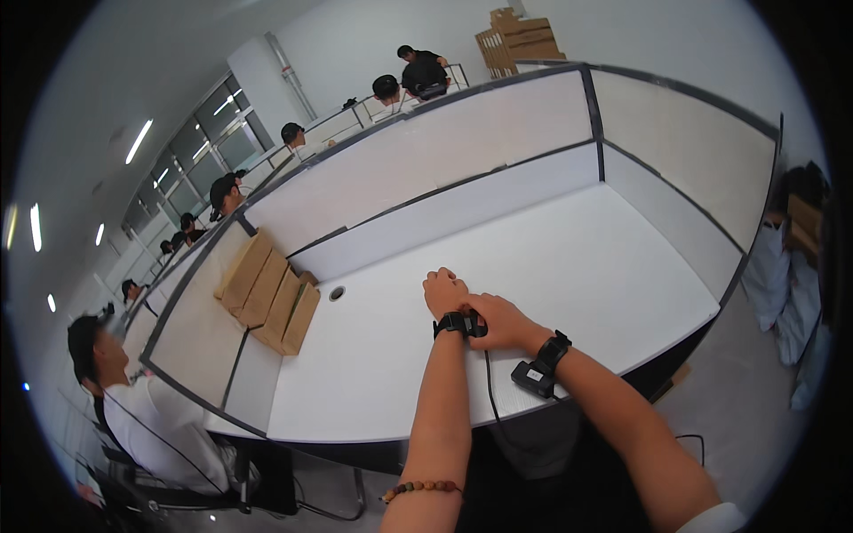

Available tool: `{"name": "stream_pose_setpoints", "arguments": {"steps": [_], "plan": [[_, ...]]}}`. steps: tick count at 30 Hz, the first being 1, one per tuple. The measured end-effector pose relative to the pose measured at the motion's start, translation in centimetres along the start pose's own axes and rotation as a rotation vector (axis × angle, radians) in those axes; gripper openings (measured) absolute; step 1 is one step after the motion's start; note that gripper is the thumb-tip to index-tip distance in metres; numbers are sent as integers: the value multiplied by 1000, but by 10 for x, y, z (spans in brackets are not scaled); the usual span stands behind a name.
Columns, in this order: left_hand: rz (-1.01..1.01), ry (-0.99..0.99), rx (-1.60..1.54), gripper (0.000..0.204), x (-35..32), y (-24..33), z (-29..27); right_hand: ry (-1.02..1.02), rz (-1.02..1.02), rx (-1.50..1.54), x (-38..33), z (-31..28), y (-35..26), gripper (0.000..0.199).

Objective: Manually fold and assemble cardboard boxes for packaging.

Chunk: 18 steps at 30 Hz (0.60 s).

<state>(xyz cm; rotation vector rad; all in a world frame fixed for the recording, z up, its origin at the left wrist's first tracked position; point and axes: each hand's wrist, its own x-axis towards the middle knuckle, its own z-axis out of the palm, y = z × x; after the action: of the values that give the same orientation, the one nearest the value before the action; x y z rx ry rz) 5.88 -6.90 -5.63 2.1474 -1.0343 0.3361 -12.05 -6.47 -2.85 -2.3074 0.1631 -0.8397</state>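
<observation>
My left hand (444, 291) is held over the white desk (373, 400) with its fingers curled in, and nothing shows in them. A black strap (449, 324) circles my left wrist and carries a small black device (476, 325). My right hand (499, 322) reaches across from the right and grips that device, its fingers partly hiding it. A thin black cable (490, 377) hangs from the device toward the desk's front edge. On my right wrist sits another black strap (554, 352) with a black box (533, 379) attached. A beaded bracelet (426, 486) rings my left forearm.
Brown cardboard boxes (271, 293) stand against the left partition, near a round cable hole (337, 293). Low partitions (444, 151) enclose the desk on three sides. A seated person (160, 417) is at the left, and several others sit beyond. Pale bags (782, 293) hang at the right.
</observation>
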Motion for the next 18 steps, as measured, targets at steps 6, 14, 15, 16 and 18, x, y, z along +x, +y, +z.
{"name": "stream_pose_setpoints", "arguments": {"steps": [6,14,15,16,18], "plan": [[-89,53,-128,12,-4,0,-6,-29,17,-73,1,2,-3,54],[-113,298,-383,10,-7,-12,3,-23,-15,-85,-2,2,-20,43],[-110,316,-380,10,-9,-10,2,-28,-11,-87,-2,3,-20,43],[-115,312,-382,10,-10,-9,0,-25,-29,-77,-2,3,-19,41],[-133,299,-452,8,-10,-4,-2,0,-43,-73,-5,1,-18,39]]}}
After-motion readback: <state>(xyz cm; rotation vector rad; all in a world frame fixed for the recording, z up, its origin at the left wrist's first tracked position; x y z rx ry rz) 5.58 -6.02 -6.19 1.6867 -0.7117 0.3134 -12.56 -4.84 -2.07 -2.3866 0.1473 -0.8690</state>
